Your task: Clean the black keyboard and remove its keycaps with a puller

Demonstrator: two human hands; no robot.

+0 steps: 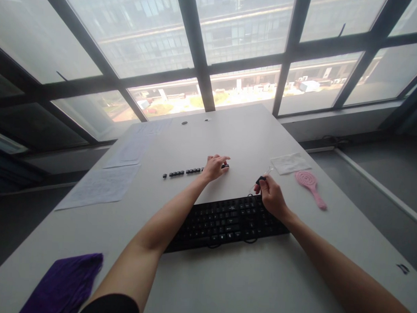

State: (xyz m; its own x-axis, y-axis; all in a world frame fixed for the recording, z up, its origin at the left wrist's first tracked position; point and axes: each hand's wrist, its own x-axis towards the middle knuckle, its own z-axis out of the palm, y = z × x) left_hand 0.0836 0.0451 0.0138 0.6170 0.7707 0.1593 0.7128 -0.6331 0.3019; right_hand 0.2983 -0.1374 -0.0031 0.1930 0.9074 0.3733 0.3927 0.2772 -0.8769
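A black keyboard lies at a slant on the white table in front of me. Beyond it, small black keycaps stand in a broken row. My left hand is over the right end of that row, fingers apart, with the index finger stretched out. Keycaps show by its thumb, and the hand covers part of the row. At the keyboard's upper right corner, my right hand is closed on a small black-handled keycap puller with thin wires sticking out.
A pink hairbrush and a white sheet or bag lie to the right. Papers spread along the left edge, and a purple cloth sits near left. Windows rise behind the table.
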